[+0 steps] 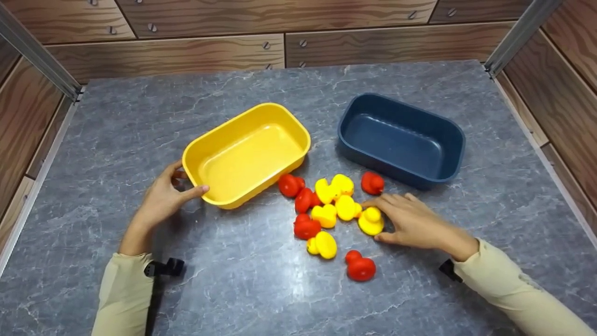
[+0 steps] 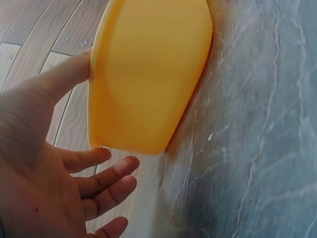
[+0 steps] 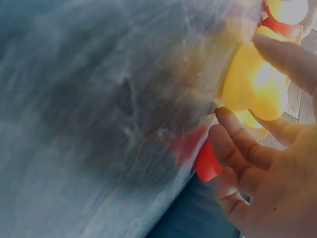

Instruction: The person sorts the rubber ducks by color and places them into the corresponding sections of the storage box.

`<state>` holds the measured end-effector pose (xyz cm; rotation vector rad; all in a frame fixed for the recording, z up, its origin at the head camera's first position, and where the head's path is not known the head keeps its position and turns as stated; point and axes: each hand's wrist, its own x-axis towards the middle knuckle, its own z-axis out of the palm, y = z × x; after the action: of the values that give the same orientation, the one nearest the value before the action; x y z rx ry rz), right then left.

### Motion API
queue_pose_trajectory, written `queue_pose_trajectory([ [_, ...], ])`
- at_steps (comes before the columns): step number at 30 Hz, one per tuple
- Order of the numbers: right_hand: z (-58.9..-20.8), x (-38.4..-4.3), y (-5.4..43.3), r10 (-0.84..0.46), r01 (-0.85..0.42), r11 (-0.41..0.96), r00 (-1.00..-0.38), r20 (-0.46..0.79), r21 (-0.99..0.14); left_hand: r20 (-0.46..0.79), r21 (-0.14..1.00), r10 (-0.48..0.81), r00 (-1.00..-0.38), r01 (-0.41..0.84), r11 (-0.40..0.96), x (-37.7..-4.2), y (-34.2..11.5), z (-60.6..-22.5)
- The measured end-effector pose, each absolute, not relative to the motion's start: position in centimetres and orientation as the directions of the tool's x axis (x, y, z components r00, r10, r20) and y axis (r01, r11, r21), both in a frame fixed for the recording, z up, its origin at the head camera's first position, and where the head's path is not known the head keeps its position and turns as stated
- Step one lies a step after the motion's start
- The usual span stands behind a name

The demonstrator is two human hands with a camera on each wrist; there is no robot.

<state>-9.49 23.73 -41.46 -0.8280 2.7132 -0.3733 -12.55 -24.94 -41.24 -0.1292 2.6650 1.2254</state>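
My left hand point(image 1: 161, 198) is at the near left corner of a yellow bin point(image 1: 242, 168), its thumb on the rim and the forefinger close by the outer wall. In the left wrist view the other fingers hang loose below the yellow bin point(image 2: 148, 74). My right hand point(image 1: 415, 221) has thumb and forefinger on opposite sides of a yellow rubber duck point(image 1: 371, 221), which sits low on the table. The right wrist view shows this yellow duck point(image 3: 247, 79) between thumb and forefinger, the other fingers bent beside it.
Left of the right hand, several yellow ducks point(image 1: 346, 207) and red ducks point(image 1: 306, 227) lie clustered. One red duck point(image 1: 360, 269) lies nearer, another red duck point(image 1: 372, 183) by a dark blue bin point(image 1: 401, 140). Wood-patterned walls point(image 1: 200, 56) enclose the grey marbled table point(image 1: 224, 284).
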Motion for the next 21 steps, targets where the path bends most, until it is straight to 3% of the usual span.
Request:
queue_pose_trajectory([
  [21, -39.0, -10.1, 24.2, -0.535, -0.470, 0.770, -0.844, -0.036, -0.431, -0.205, 0.789, 0.020, -0.979, -0.153, 0.595, -12.8, -24.9, -41.6],
])
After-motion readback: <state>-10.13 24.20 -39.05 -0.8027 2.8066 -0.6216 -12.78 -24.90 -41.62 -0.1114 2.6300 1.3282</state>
